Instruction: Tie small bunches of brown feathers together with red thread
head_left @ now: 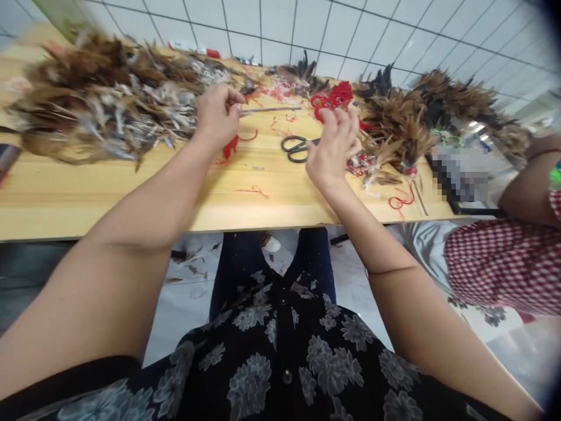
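My left hand (218, 120) is closed over the table, its thumb and fingers pinching the near end of a thin stick (274, 109) that points right. A red tuft of yarn (230, 146) shows just below that hand. My right hand (333, 146) has its fingers apart and bent, with nothing visible in them. Black-handled scissors (294, 149) lie beside it, their blades partly hidden by the hand. Just beyond the fingertips sits a bundle of red yarn (339, 95). Brown feathers (403, 126) are heaped to the right of this hand.
A big pile of brown and grey feathers (118, 99) covers the table's left side. Red thread scraps (254, 190) lie on the wooden table (210, 207). A dark-edged tray or device (473, 175) is at right, near another person's arm (532, 181). A tiled wall (280, 29) stands behind.
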A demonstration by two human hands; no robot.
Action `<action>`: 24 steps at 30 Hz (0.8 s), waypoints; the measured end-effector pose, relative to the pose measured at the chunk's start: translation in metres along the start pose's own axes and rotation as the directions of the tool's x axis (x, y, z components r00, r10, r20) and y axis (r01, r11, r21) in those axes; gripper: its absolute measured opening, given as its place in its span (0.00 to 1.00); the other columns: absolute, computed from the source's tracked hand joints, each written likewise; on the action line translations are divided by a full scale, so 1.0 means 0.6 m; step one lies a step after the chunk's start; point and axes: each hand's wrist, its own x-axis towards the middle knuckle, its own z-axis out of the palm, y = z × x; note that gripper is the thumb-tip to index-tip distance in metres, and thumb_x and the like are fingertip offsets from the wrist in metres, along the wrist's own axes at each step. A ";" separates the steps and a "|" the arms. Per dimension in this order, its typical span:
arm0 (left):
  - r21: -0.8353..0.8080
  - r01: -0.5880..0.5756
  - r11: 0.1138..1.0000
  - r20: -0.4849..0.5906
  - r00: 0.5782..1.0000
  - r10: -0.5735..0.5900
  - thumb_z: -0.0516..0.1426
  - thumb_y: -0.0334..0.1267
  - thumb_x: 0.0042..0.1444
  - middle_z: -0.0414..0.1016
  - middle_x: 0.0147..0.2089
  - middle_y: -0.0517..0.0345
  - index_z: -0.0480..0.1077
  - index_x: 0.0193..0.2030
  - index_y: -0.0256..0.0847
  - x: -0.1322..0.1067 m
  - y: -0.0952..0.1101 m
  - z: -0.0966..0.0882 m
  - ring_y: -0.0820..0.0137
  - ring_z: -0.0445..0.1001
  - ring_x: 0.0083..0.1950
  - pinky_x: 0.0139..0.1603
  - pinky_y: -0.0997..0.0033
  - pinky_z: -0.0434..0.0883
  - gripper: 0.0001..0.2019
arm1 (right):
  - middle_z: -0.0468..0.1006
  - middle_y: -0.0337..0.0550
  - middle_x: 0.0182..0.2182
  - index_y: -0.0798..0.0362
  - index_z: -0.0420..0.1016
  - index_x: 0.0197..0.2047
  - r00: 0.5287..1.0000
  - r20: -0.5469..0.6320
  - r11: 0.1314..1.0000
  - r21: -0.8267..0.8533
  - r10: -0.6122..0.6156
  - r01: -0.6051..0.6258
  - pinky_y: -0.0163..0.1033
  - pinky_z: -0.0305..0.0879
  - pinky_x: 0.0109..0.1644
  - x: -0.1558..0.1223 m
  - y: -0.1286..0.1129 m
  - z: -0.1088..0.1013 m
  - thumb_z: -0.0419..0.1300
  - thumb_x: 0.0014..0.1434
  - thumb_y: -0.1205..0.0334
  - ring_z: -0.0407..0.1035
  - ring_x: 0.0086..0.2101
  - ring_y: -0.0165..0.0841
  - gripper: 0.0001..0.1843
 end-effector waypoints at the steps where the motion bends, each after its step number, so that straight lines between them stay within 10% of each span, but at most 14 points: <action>1: 0.007 0.012 1.000 -0.011 1.000 -0.012 0.62 0.15 0.82 0.83 0.64 0.63 0.82 0.64 0.38 0.006 -0.002 -0.002 0.73 0.74 0.56 0.77 0.67 0.75 0.16 | 0.60 0.73 0.93 0.48 0.63 0.95 0.997 0.045 0.998 0.010 -0.068 0.067 0.81 0.62 0.84 -0.008 -0.031 -0.008 0.50 0.87 0.61 0.51 0.93 0.64 0.38; 8: 0.161 0.096 0.982 -0.082 0.993 -0.083 0.60 0.16 0.86 0.79 0.69 0.59 0.77 0.69 0.34 0.031 -0.049 -0.034 0.77 0.72 0.59 0.80 0.71 0.72 0.15 | 0.58 0.52 0.97 0.34 0.69 0.94 0.833 0.342 0.896 0.258 -0.434 0.362 0.78 0.52 0.91 -0.031 -0.102 -0.031 0.36 0.88 0.72 0.44 0.97 0.51 0.45; 13: 0.208 0.033 0.978 -0.099 0.995 -0.013 0.64 0.18 0.82 0.81 0.59 0.60 0.80 0.61 0.38 0.038 -0.101 -0.044 0.70 0.75 0.56 0.78 0.61 0.75 0.12 | 0.81 0.65 0.81 0.53 0.82 0.81 0.821 0.411 0.907 0.316 -0.397 0.280 0.66 0.57 0.85 -0.030 -0.096 -0.013 0.42 0.89 0.70 0.58 0.89 0.56 0.34; 18: 0.327 -0.161 0.931 0.113 0.985 0.131 0.65 0.29 0.76 0.88 0.54 0.49 0.85 0.50 0.44 0.014 -0.081 -0.040 0.47 0.86 0.64 0.75 0.44 0.81 0.08 | 0.87 0.72 0.71 0.59 0.85 0.75 0.707 0.464 0.838 0.401 -0.534 0.370 0.60 0.64 0.75 -0.022 -0.098 -0.013 0.44 0.87 0.72 0.75 0.73 0.56 0.31; 24: 0.422 -0.237 0.875 0.307 0.945 0.109 0.64 0.32 0.71 0.89 0.51 0.45 0.88 0.47 0.41 0.028 -0.046 -0.047 0.43 0.90 0.61 0.73 0.44 0.84 0.08 | 0.90 0.66 0.67 0.58 0.85 0.74 0.602 0.516 0.786 0.495 -0.609 0.371 0.56 0.69 0.74 -0.025 -0.097 -0.030 0.47 0.88 0.69 0.80 0.71 0.55 0.28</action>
